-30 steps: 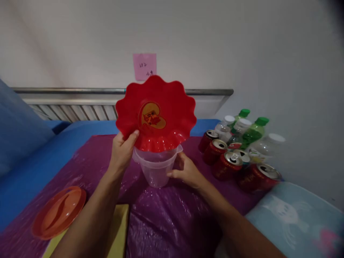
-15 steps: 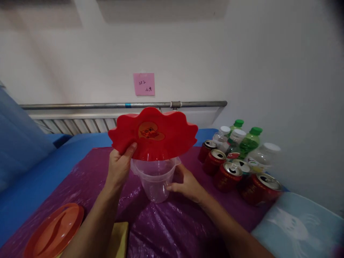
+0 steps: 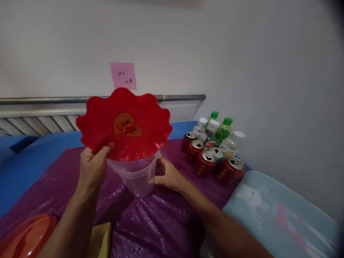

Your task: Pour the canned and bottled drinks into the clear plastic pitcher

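My left hand [image 3: 94, 165] grips the lower left edge of a red scalloped plate [image 3: 147, 122], thumb on its face. The plate is tilted up toward me, with an orange and black mark at its centre. Just below and behind it stands a clear plastic pitcher [image 3: 138, 181] on purple sheeting. My right hand [image 3: 168, 175] holds the pitcher's right side, fingers behind and thumb in front. The plate's lower edge hides part of the pitcher's rim, so I cannot tell whether they touch.
Several red cans [image 3: 205, 163] and bottles with white or green caps [image 3: 223, 131] stand at the right. A light blue patterned cloth [image 3: 271, 211] lies nearer. An orange lid [image 3: 29, 236] and a yellow cloth [image 3: 100, 240] are at the lower left. A pipe [image 3: 48, 100] runs along the wall.
The plate is tipped up more, so more of its face shows. The view has turned right, and everything sits further left in it. Both hands keep their holds.
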Demonstrator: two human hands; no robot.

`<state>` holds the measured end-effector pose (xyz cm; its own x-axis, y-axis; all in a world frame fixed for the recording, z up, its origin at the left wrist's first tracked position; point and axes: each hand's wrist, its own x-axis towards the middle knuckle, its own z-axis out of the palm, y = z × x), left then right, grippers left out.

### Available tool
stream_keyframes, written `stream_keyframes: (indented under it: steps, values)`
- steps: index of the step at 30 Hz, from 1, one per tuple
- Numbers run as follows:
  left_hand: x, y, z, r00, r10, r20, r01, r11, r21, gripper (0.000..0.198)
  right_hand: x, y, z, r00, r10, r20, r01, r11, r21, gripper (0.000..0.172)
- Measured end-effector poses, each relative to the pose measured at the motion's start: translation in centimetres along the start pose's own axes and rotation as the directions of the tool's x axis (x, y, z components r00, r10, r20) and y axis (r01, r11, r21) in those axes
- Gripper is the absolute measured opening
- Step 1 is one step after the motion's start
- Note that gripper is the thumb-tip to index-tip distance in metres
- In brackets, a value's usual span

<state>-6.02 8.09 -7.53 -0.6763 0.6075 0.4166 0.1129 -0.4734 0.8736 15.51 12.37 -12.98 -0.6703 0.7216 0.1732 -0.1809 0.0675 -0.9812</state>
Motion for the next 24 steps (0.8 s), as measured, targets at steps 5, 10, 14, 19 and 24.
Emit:
stream_keyframes:
  steps: [5, 10, 14, 19, 24]
  values:
    - [0.02, 0.17, 0.14, 1.0, 0.021, -0.017, -0.022, 0.999, -0.028, 0.017, 0.08, -0.04, -0.03, 1.0, -0.03, 0.008, 0.03, 1.0, -0.005, 0.085]
    - [0.14, 0.48, 0.28, 0.999, 0.043, -0.005, -0.043, 0.999, -0.019, 0.013, 0.17, 0.14, -0.14, 1.0, -0.027, 0.001, 0.027, 0.999, -0.024, 0.092]
    - [0.21, 0.29, 0.3, 0.996, 0.087, 0.031, -0.086, 0.996, -0.036, 0.014, 0.17, 0.15, -0.19, 0.999, -0.039, 0.002, 0.039, 0.997, -0.059, 0.09]
    - [0.13, 0.34, 0.28, 0.99, 0.112, 0.089, -0.11, 0.993, -0.034, 0.015, 0.16, 0.22, -0.32, 0.999, -0.028, -0.016, 0.026, 0.995, -0.098, 0.083]
    - [0.19, 0.5, 0.25, 0.981, 0.143, 0.134, -0.141, 0.99, -0.025, 0.016, 0.31, 0.67, -0.62, 0.999, -0.046, 0.006, 0.046, 0.992, -0.12, 0.083]
